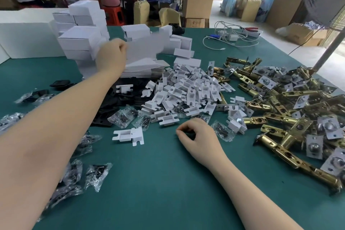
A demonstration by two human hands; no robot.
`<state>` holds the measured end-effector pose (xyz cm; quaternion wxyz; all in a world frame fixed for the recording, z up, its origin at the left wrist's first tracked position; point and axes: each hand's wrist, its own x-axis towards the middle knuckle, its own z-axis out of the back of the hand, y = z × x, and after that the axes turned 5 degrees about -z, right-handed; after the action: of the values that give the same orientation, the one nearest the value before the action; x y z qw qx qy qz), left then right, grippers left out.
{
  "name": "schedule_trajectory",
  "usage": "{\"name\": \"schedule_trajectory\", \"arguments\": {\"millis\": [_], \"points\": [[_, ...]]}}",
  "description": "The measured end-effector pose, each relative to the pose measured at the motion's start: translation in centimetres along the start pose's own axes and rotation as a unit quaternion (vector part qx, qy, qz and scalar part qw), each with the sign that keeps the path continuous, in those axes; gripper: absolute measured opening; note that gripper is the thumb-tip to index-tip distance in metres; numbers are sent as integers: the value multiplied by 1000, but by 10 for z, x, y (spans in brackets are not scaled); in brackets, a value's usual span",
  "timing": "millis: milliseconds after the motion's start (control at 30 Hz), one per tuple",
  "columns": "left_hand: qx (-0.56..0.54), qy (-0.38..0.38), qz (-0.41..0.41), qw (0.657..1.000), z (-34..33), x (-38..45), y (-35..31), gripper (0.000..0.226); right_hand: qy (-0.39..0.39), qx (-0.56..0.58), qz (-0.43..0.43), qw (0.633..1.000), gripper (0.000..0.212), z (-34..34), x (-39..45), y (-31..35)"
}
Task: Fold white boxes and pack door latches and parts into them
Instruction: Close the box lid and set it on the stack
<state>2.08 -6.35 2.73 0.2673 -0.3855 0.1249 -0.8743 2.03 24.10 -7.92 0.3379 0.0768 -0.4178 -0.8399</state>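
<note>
- Left hand (112,56) is reaching out over the far side of the green table (158,183), fingers curled and pinching a flat white box blank (143,46); the blank is blurred, so its exact outline cannot be told.
- Blank is hanging just above the stack of unfolded blanks (145,70), which suggests it is being lifted off the top for folding.
- Right hand (197,136) is resting on the table near the body, fingers loosely curled and holding nothing; judged to be waiting to help with the fold.
- Folded white boxes (82,39) are standing piled at far left, behind and beside the left hand, well apart from the right hand.
- White cardboard inserts (186,91) are lying heaped in the middle, between the two hands.
- Brass door latches (291,110) are lying heaped to the right of the right hand, near enough to reach.
- Clear bags of black parts (97,175) are lying scattered under and beside the left forearm; black plates (130,89) are sitting below the blank stack.
- Supplies are grouped by kind in an arc, probably so each is reachable in turn.
</note>
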Motion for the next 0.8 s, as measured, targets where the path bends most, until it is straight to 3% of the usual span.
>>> {"name": "schedule_trajectory", "arguments": {"millis": [67,100,200,233,333,400,467,567,700,800], "points": [[-137,-96,105,980,11,2,-20,21,-3,-2,3,1000,16,0,0,1],[-235,-121,152,952,15,4,-31,15,-4,-4,5,1000,15,0,1,0],[-505,-69,257,821,30,-19,-66,9,-7,9,10,1000,11,1,0,1],[-532,-24,255,807,33,-36,-74,1,-14,16,11,1000,11,1,0,1],[-500,84,205,837,28,-97,-86,12,-68,88,-19,994,12,3,-3,2],[-477,108,204,848,18,-134,-89,3,-111,171,-53,977,38,6,-3,2],[-460,116,228,850,9,-162,-91,9,-136,226,-77,962,60,9,-4,2],[-419,132,163,884,-3,-192,-84,22,-122,199,-76,969,62,10,-4,0],[-442,179,104,873,-5,-208,-76,50,-85,160,-65,981,63,9,-6,-1],[-441,168,125,873,-6,-211,-74,38,-68,142,-59,986,73,10,-7,1]]}}
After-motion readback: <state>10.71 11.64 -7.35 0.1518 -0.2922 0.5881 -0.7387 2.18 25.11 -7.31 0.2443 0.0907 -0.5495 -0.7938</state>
